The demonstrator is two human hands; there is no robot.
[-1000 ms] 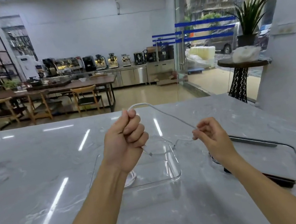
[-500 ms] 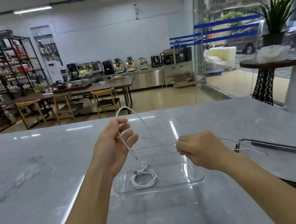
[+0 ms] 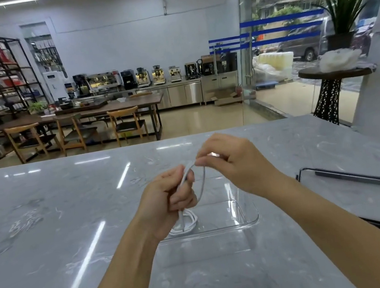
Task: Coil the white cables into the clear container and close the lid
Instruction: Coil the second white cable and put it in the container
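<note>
**Hands closed up, loop forming**

Since half a second ago the right hand (image 3: 232,164) has come across to the left hand (image 3: 167,202). Both sets of fingers pinch the cable (image 3: 203,185), looped above the container (image 3: 247,221) mid-bench. One coil (image 3: 185,224) already inside. Lid (image 3: 358,184) off, toward the right edge. Coiling nearly done.

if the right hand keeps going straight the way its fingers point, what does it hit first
Probably the left hand. The right hand points its fingertips left, pinching the white cable just beside the left hand's fingers. Depth is unclear, but they look almost touching.
</note>
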